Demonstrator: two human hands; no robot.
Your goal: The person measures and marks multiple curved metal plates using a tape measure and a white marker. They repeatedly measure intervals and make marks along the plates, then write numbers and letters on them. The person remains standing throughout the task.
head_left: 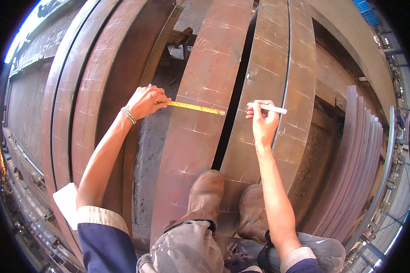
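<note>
My left hand (146, 101), a bracelet on its wrist, is closed on one end of a short yellow measuring strip (197, 107). The strip lies crosswise over a reddish-brown steel beam (214, 50), its free end close to the beam's right edge. White lines and crosses mark the steel. To the right, my right hand (265, 125) grips a white marker (276, 108) between thumb and fingers. It is over a second brown beam (266, 63), apart from the strip; whether the marker's tip touches the steel, I cannot tell.
A dark narrow gap (234, 104) runs between the two beams. My brown boots (207, 191) are on the beams below my hands. More long beams (93, 86) lie at the left, with a wider dark gap beside them. Stacked steel strips (351, 159) stand at the right.
</note>
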